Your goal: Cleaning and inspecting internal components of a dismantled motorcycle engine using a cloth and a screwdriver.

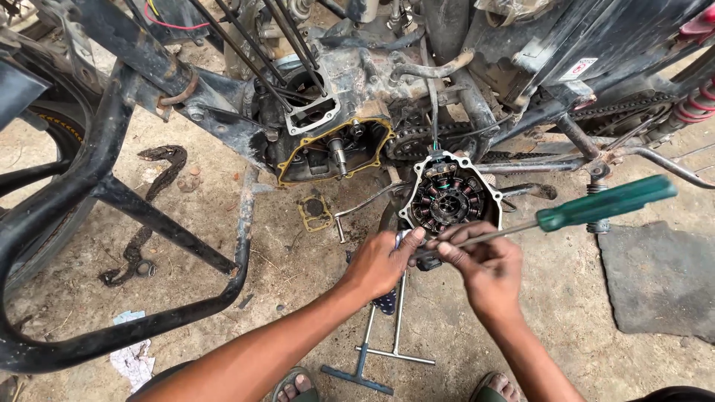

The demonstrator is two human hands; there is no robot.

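My left hand (381, 260) grips the lower edge of a stator cover (449, 197), a silvery engine side cover with dark copper coils inside, held up facing me and still wired to the motorcycle. My right hand (482, 269) holds a screwdriver by its metal shaft, fingers pinched near the tip at the cover's lower rim. The screwdriver's green handle (605, 202) sticks out up and to the right. Both hands meet just below the cover.
The opened motorcycle engine case (335, 149) with a yellowish gasket rim is ahead. A black frame guard (112, 186) curves at left. T-handle wrenches (380, 353) lie on the dirt floor below my hands. A loose gasket (316, 211) and a grey slab (659, 279) rest nearby.
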